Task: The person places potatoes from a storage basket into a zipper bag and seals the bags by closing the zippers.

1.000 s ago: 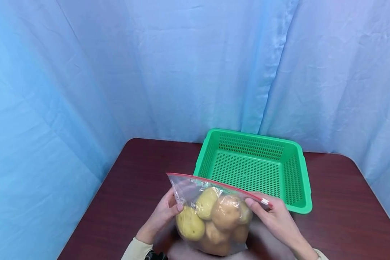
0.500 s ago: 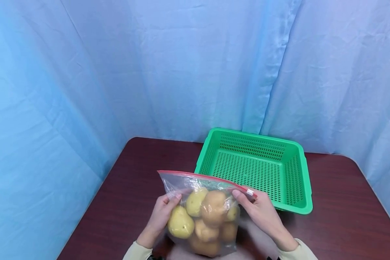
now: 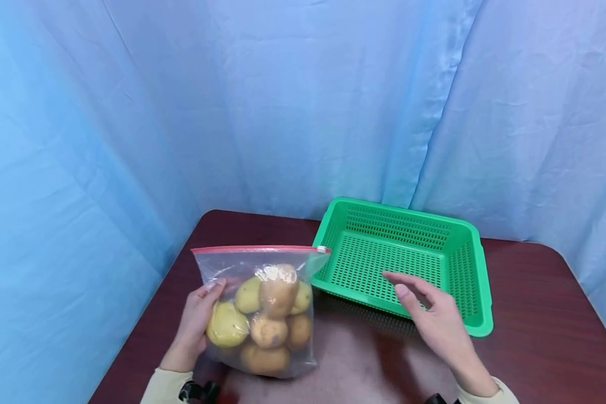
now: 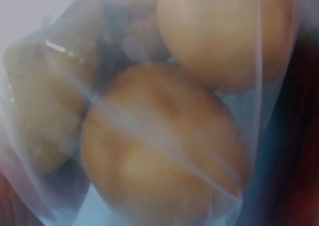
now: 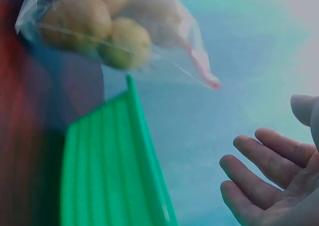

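My left hand [image 3: 197, 317] grips the left side of a clear zip bag [image 3: 222, 264], thumb across its front. Several potatoes [image 3: 278, 297], some yellow and some browner, fill the bag. A red zip strip [image 3: 262, 248] runs along its top, with a white slider [image 3: 321, 249] at the right end. The left wrist view is filled by potatoes [image 4: 164, 146] behind the film; that hand's fingers are not clearly seen there. My right hand [image 3: 439, 322] holds nothing, thumb and fingers apart, and overlaps the basket's front in the head view. The right wrist view shows its fingers [image 5: 259, 161] loosely extended.
A green perforated basket [image 3: 485, 292] stands at the back right of the dark red-brown table [image 3: 530, 303]. The bag's upper right corner overlaps the basket's left side. Blue curtains [image 3: 303, 112] hang behind the table and at the left.
My right hand has let go of the bag's right side and moved to the right. My left hand has carried the bag leftward, and its zip edge now lies nearly level.
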Demonstrator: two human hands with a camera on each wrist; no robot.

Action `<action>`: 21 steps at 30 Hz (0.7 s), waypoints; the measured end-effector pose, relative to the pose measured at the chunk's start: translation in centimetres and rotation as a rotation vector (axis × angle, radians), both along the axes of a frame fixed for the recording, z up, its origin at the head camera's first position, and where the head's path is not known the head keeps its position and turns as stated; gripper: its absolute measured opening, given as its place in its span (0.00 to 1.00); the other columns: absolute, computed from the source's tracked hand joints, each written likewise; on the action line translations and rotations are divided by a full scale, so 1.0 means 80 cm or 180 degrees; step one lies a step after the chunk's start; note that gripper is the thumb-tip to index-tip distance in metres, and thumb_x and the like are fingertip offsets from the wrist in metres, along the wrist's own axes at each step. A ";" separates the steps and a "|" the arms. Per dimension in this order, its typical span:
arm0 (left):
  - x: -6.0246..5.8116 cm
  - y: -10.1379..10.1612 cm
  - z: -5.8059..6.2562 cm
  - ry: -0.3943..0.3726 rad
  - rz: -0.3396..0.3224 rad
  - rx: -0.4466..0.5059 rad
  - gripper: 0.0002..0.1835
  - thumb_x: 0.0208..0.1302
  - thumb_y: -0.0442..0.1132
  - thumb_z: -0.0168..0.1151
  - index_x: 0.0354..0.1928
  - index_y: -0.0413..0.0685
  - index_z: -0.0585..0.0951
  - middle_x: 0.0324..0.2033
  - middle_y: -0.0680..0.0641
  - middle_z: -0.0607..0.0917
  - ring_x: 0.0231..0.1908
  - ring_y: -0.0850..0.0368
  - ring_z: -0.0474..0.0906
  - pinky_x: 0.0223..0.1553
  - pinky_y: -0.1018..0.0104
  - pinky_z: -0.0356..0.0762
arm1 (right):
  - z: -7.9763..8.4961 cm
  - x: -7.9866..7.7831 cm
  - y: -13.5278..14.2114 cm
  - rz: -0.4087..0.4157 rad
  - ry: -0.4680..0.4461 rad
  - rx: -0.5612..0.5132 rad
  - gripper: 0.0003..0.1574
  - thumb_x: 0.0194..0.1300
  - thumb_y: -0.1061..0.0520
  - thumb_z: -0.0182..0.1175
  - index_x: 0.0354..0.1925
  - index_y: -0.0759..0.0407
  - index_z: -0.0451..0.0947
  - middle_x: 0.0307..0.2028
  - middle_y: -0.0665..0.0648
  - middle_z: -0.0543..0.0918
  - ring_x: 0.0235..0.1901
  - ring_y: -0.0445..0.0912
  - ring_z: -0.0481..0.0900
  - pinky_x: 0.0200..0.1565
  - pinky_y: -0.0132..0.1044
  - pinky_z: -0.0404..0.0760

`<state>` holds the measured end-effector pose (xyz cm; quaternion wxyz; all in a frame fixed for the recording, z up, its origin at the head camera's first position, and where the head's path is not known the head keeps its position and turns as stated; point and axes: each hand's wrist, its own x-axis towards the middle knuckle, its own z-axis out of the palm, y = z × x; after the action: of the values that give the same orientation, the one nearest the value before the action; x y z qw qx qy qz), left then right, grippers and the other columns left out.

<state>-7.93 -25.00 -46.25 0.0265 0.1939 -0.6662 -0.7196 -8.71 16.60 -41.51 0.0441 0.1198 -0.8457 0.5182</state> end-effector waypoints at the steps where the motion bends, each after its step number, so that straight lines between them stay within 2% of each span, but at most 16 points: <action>1: -0.002 -0.008 0.001 -0.0045 0.0015 0.0012 0.14 0.78 0.44 0.59 0.49 0.43 0.88 0.37 0.60 0.89 0.44 0.67 0.81 0.46 0.73 0.79 | 0.003 0.002 0.007 -0.0073 0.0009 0.0053 0.19 0.81 0.52 0.54 0.64 0.41 0.81 0.59 0.45 0.85 0.58 0.32 0.79 0.53 0.23 0.76; 5: -0.012 -0.034 0.004 -0.0227 0.0045 0.0106 0.13 0.79 0.46 0.57 0.46 0.47 0.87 0.34 0.59 0.87 0.37 0.66 0.82 0.42 0.71 0.81 | 0.014 0.010 0.033 -0.0308 0.0003 0.0198 0.20 0.82 0.51 0.53 0.65 0.39 0.80 0.61 0.44 0.83 0.59 0.30 0.76 0.51 0.21 0.73; 9: -0.027 -0.050 0.001 -0.0371 -0.0117 0.0141 0.12 0.80 0.48 0.56 0.45 0.50 0.84 0.34 0.59 0.85 0.36 0.67 0.81 0.42 0.71 0.81 | 0.018 0.016 0.058 -0.0503 -0.0014 0.0306 0.20 0.82 0.50 0.53 0.66 0.39 0.79 0.61 0.43 0.83 0.59 0.30 0.75 0.49 0.21 0.71; 12: -0.041 -0.056 -0.004 -0.0490 -0.0346 0.0033 0.16 0.80 0.50 0.55 0.50 0.47 0.83 0.40 0.59 0.83 0.39 0.68 0.79 0.44 0.71 0.80 | 0.020 0.021 0.075 -0.0617 -0.0056 0.0420 0.21 0.82 0.48 0.53 0.67 0.38 0.79 0.61 0.41 0.82 0.59 0.28 0.74 0.47 0.21 0.70; 15: -0.053 -0.057 -0.007 -0.0592 -0.0610 -0.0150 0.23 0.81 0.54 0.52 0.58 0.41 0.81 0.52 0.52 0.82 0.44 0.69 0.78 0.47 0.72 0.79 | 0.021 0.024 0.089 -0.0676 -0.0136 0.0496 0.21 0.82 0.47 0.52 0.68 0.37 0.78 0.62 0.39 0.82 0.59 0.27 0.73 0.47 0.22 0.69; 18: -0.066 -0.055 -0.010 -0.0632 -0.0957 -0.0369 0.33 0.81 0.59 0.48 0.67 0.35 0.75 0.64 0.41 0.78 0.54 0.63 0.78 0.54 0.69 0.76 | 0.019 0.026 0.102 -0.0729 -0.0205 0.0595 0.22 0.81 0.45 0.52 0.69 0.37 0.77 0.63 0.37 0.80 0.59 0.25 0.72 0.45 0.24 0.68; 21: -0.077 -0.052 -0.014 -0.0650 -0.1265 -0.0558 0.41 0.80 0.64 0.43 0.72 0.32 0.68 0.70 0.33 0.73 0.65 0.49 0.73 0.64 0.61 0.70 | 0.016 0.025 0.114 -0.0772 -0.0213 0.0695 0.22 0.81 0.44 0.53 0.69 0.36 0.77 0.62 0.35 0.80 0.56 0.25 0.72 0.44 0.26 0.68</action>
<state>-14.07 -29.13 -47.40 -0.1664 0.1277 -0.7504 -0.6268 -6.67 25.75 -40.24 0.0649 0.0037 -0.9062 0.4178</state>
